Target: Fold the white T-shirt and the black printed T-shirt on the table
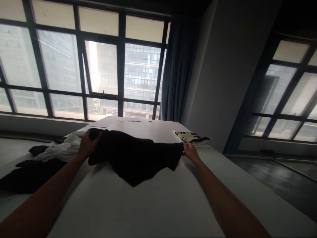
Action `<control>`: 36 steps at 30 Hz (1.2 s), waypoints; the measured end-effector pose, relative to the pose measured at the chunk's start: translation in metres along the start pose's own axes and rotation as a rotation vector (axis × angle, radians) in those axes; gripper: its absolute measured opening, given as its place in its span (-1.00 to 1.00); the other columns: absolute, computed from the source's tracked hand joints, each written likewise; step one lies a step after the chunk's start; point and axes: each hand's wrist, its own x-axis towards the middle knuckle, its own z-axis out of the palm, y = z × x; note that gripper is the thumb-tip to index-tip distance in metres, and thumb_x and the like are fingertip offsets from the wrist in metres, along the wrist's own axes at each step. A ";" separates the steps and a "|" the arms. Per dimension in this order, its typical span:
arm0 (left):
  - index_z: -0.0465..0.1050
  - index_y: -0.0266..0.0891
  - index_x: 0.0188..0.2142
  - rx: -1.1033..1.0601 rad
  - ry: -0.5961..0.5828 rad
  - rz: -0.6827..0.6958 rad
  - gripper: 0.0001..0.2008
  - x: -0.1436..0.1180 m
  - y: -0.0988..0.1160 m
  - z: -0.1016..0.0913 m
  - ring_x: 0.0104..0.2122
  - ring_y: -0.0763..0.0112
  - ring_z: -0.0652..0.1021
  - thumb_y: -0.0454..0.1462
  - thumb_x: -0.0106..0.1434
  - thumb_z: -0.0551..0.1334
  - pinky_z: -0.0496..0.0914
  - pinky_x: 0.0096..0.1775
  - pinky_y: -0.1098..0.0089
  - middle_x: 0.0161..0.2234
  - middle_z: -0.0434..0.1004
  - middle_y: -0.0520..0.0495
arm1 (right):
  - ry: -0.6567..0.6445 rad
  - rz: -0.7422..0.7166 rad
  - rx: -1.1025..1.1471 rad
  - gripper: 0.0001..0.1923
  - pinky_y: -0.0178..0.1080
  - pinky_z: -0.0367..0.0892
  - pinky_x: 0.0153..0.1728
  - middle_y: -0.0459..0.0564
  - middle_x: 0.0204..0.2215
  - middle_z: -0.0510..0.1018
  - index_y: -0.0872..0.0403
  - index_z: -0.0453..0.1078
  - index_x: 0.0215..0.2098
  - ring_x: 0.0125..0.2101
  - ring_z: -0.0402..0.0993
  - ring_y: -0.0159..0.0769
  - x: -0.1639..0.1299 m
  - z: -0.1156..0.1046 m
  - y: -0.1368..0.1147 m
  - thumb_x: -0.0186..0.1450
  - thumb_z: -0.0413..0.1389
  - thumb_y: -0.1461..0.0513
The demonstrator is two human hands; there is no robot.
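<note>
Grasp of your left hand (89,145) is closed on the upper left end of a black cloth (138,155), and your right hand (190,151) pinches its opposite upper corner. The cloth is therefore between your two hands, stretched sideways, and its middle part hangs down to a point. It is over the bench (138,211); whether its lowest tip touches the surface, I cannot tell. Just beside your left hand, on its outer side, lies a crumpled white cloth (65,148), and nearer to you lies a dark cloth (34,177). Just behind your right hand is a patterned cloth (188,136), in black, white and yellow, lying flat. Farther away, papers (105,121) lie at the far end of the bench, before the windows (104,66) and a blue curtain (178,72).
</note>
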 end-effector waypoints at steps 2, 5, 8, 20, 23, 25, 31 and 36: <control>0.41 -0.21 -0.07 0.015 -0.326 0.146 -0.53 -0.016 0.013 0.016 -0.10 0.13 0.55 0.04 0.14 0.20 0.40 0.02 0.13 -0.09 0.57 -0.14 | -0.147 -0.069 -0.046 -0.66 -0.19 0.43 -0.38 0.05 -0.44 0.58 0.14 0.38 -0.22 -0.51 0.54 -0.25 -0.011 0.011 -0.005 0.29 0.02 0.03; 0.19 -0.13 0.23 0.084 -0.727 0.300 -0.24 -0.042 0.036 0.042 0.16 0.05 0.41 0.03 0.09 0.29 0.28 0.15 0.09 0.23 0.32 -0.22 | -0.372 -0.211 -0.099 -0.38 -0.07 0.41 -0.09 0.19 -0.12 0.57 0.15 0.34 0.04 -0.15 0.55 -0.09 -0.034 0.029 -0.021 0.12 0.23 -0.02; -0.16 -0.06 0.39 0.222 -0.940 0.370 0.04 -0.053 0.056 0.059 0.27 -0.09 0.24 0.01 0.03 0.35 0.22 0.18 0.02 0.38 -0.03 -0.29 | -0.490 -0.407 -0.121 -0.14 -0.01 0.25 0.13 0.21 0.12 0.42 0.12 0.28 0.16 0.10 0.36 0.02 -0.061 0.045 -0.043 -0.09 0.36 0.15; 0.43 -0.15 0.06 0.363 -1.185 0.595 -0.25 -0.041 0.136 0.089 -0.16 -0.09 0.60 -0.05 -0.17 0.45 0.45 -0.17 0.15 -0.07 0.59 -0.21 | -0.573 -0.615 0.393 -0.52 -0.15 0.39 -0.08 -0.01 -0.14 0.61 0.05 0.49 -0.05 -0.15 0.52 -0.15 -0.090 0.038 -0.104 0.05 0.09 0.32; 0.53 -0.14 -0.11 0.351 -0.991 0.490 -0.48 -0.039 0.142 0.069 -0.29 -0.03 0.61 0.00 -0.07 0.38 0.45 -0.26 0.16 -0.23 0.64 -0.16 | -0.564 -0.565 0.389 -0.50 -0.11 0.42 -0.08 0.07 -0.09 0.59 0.08 0.44 0.04 -0.11 0.52 -0.11 -0.080 0.030 -0.098 0.12 0.19 0.19; 0.52 -0.12 -0.09 0.305 -0.816 0.339 -0.53 -0.022 0.146 0.040 -0.30 0.04 0.61 0.03 0.04 0.31 0.45 -0.26 0.19 -0.25 0.65 -0.10 | -0.584 -0.496 0.338 -0.46 -0.11 0.46 -0.15 0.11 -0.12 0.59 0.10 0.42 0.06 -0.16 0.55 -0.11 -0.074 0.027 -0.090 0.14 0.23 0.09; 0.46 -0.36 -0.01 0.633 -0.322 -0.021 -0.32 0.074 0.184 -0.083 -0.21 0.07 0.59 0.16 0.12 0.23 0.44 -0.17 0.13 -0.16 0.59 -0.20 | -0.591 -0.376 0.139 -0.57 -0.18 0.47 -0.19 0.14 -0.04 0.56 0.11 0.48 -0.06 -0.20 0.56 -0.17 -0.060 0.025 -0.069 0.18 0.24 0.04; 0.30 -0.55 0.09 0.906 -0.145 -0.163 -0.11 0.118 0.163 -0.111 0.02 -0.25 0.46 0.24 0.10 0.20 0.36 -0.06 -0.14 0.03 0.45 -0.46 | -0.695 -0.381 -0.038 -0.63 -0.23 0.43 -0.22 0.09 -0.15 0.62 0.10 0.52 -0.10 -0.25 0.56 -0.22 -0.061 0.031 -0.063 0.20 0.24 0.07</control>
